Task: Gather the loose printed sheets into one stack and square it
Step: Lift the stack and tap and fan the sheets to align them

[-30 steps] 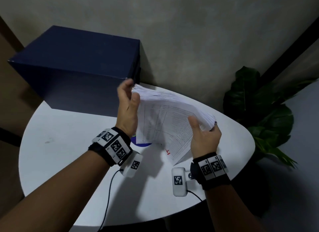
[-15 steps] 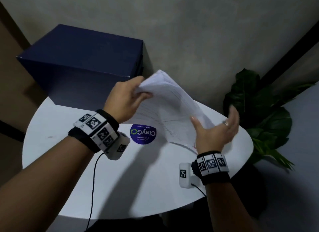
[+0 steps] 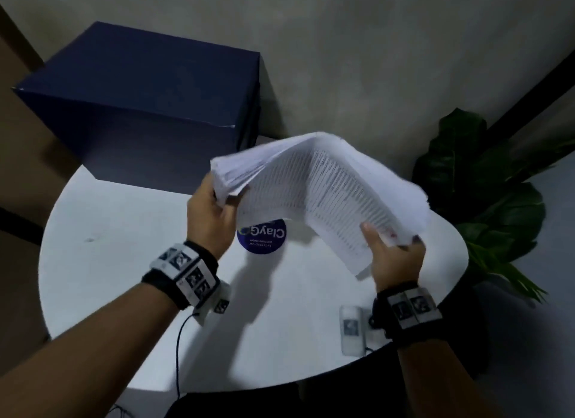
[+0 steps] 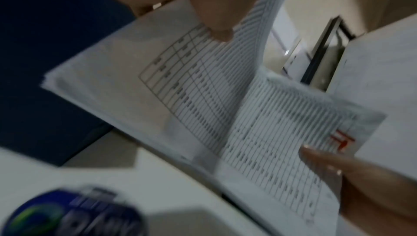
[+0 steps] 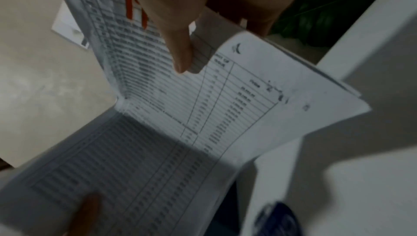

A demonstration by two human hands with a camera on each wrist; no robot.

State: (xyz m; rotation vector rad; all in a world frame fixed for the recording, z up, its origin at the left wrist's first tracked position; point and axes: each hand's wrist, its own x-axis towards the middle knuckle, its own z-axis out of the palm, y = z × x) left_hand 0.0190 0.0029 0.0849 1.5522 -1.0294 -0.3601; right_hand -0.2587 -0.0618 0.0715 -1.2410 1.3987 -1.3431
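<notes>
A thick stack of printed sheets (image 3: 323, 187) with tables on them arches in the air above the white round table (image 3: 124, 262). My left hand (image 3: 214, 212) grips the stack's left end, thumb on the printed side (image 4: 216, 20). My right hand (image 3: 392, 252) grips the right end, thumb (image 5: 180, 50) pressed on the printed face and fingers behind. The sheets (image 5: 203, 115) sag into a fold between both hands, and their edges are fanned and uneven at the left end.
A large dark blue box (image 3: 140, 106) stands at the table's back left. A round blue sticker (image 3: 263, 235) lies on the tabletop under the stack. A green plant (image 3: 485, 206) stands off the table's right edge. A wall rises close behind.
The right hand, open beside the stack half a second ago, now grips its right end. The stack has swung from steeply tilted to an arch between both hands.
</notes>
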